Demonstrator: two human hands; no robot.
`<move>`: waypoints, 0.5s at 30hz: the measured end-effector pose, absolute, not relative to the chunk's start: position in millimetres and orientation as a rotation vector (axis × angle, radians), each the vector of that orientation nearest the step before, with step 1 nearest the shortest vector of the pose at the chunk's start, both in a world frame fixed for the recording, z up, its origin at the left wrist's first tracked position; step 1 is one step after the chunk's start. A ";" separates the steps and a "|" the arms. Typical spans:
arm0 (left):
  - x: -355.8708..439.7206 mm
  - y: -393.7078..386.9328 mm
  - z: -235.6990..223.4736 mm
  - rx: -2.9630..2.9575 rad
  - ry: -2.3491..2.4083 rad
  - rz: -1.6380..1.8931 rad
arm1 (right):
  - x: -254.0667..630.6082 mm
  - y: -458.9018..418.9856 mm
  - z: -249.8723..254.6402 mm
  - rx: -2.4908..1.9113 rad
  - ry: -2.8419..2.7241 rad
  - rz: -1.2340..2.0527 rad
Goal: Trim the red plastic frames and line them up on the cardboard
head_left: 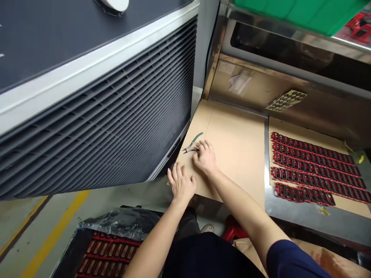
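Observation:
My left hand (182, 183) rests at the near left edge of the cardboard sheet (237, 143), fingers spread and nothing held. Just beyond it, my right hand (205, 157) lies palm down on the same sheet with its fingers apart. Beside those fingertips is a pair of green-handled cutting pliers (190, 148), jaws pointing left. One handle angles away up the sheet; the other runs to my right fingers and is partly hidden there. I cannot tell how firmly the fingers touch it.
Rows of red-and-black parts (313, 162) lie on cardboard at right. A large louvered machine (116, 112) stands close on the left. Below it, a plastic-lined crate (72, 247) holds similar parts. A sheet of black ovals (286, 101) leans at the back, under a green bin (298, 13).

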State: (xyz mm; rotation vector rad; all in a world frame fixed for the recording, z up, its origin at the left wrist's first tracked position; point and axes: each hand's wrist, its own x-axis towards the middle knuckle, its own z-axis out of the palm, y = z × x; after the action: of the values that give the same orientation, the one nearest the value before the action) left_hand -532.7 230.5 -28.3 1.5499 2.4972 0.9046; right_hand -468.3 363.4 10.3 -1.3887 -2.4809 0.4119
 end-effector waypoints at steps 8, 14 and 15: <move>-530.8 229.7 -58.3 1.509 2.594 1.016 | -512.6 365.0 11.5 -1.487 -2.403 0.568; -528.1 228.7 -59.6 1.508 2.593 1.055 | -461.8 357.5 16.6 -1.032 -2.503 0.806; -528.1 229.7 -59.4 1.513 2.577 1.058 | -446.6 347.0 17.8 -1.018 -2.464 0.825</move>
State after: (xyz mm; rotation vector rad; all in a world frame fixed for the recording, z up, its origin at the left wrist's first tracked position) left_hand -528.1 229.7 -59.4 1.5130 2.5765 1.0576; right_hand -446.6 347.0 17.8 -1.0184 -2.4639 0.8248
